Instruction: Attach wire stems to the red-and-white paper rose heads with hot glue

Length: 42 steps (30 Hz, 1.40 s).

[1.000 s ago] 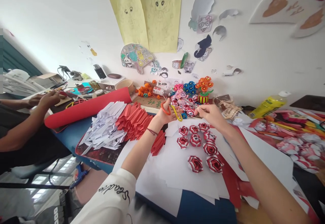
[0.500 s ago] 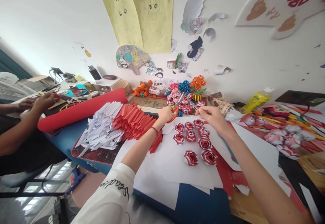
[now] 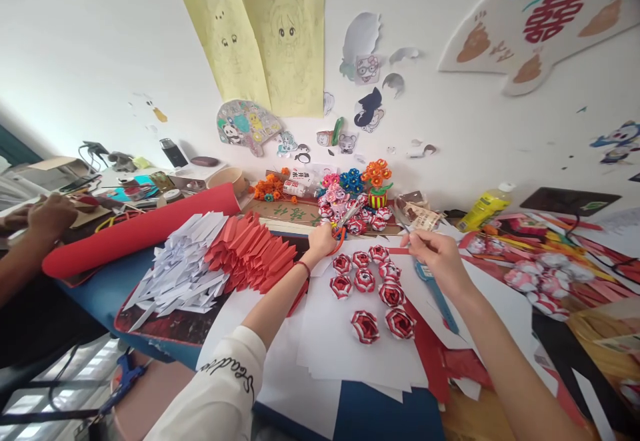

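My left hand [image 3: 323, 241] is closed around orange-handled scissors [image 3: 341, 234], whose blades point up and right, apart from my right hand. A thin paper strip [image 3: 399, 250], red in the part that shows, is pinched in my right hand [image 3: 434, 254]; a slim greyish tip also shows above these fingers, too small to name. Below and between my hands, several red-and-white folded paper flowers [image 3: 365, 280] stand on white paper sheets [image 3: 345, 354]. Left of my left wrist are a pile of folded red paper pieces [image 3: 250, 251] and a pile of white ones [image 3: 183, 268].
A red roll [image 3: 145, 228] lies at the left, near a co-worker's hands [image 3: 50, 218]. Finished paper flowers [image 3: 351, 181] stand at the back. At the right are a yellow bottle [image 3: 485, 206], more red-and-white flowers [image 3: 543, 278] and a long blue object [image 3: 440, 298].
My right hand has moved right, away from the scissors, and the red strip now shows at its fingertips. My left hand still holds the scissors. The view has tilted up and turned right.
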Motion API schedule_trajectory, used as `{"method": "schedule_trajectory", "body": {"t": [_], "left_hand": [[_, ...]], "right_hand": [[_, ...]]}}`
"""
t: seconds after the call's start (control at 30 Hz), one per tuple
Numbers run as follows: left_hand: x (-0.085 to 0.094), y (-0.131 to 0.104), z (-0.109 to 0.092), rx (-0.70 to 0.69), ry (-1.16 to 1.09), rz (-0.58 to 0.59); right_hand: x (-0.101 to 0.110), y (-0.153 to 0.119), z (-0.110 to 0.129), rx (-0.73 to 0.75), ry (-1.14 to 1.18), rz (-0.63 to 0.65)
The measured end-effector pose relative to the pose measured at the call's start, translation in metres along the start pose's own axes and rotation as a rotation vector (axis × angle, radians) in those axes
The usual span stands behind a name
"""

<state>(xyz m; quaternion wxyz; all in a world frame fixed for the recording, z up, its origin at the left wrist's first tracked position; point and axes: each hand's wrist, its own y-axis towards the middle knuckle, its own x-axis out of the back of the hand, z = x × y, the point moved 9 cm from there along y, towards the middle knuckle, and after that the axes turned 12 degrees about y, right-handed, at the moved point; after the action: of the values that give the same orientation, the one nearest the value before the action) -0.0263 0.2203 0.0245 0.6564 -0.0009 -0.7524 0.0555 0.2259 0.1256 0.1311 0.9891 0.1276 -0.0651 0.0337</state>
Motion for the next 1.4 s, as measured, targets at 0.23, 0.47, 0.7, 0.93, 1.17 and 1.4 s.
{"method": "schedule_trajectory", "body": {"t": [0.23,0.47,0.7,0.93,1.17,1.4], "left_hand": [[0.019,-0.001,0.004,-0.028,0.024,-0.022],[0.032,0.004,0.003,-0.057,0.035,0.017],[0.006,-0.004,-0.013,-0.065,0.041,0.101],[0.012,-0.009,-0.02,-0.067,0.061,0.095],[0.102,-0.008,0.003,-0.032,0.124,-0.192],[0.183,0.007,0.044,0.044,0.201,-0.365]], "right_hand": [[-0.008,-0.004,0.0,0.008,0.097,-0.006],[-0.012,-0.006,-0.005,-0.015,0.142,-0.015],[-0.007,-0.015,-0.005,-0.03,0.172,-0.001],[0.003,-0.022,-0.016,-0.048,0.178,-0.025],[0.005,-0.033,-0.013,-0.036,0.191,-0.05],[0.007,-0.044,-0.014,-0.055,0.238,-0.071]]}}
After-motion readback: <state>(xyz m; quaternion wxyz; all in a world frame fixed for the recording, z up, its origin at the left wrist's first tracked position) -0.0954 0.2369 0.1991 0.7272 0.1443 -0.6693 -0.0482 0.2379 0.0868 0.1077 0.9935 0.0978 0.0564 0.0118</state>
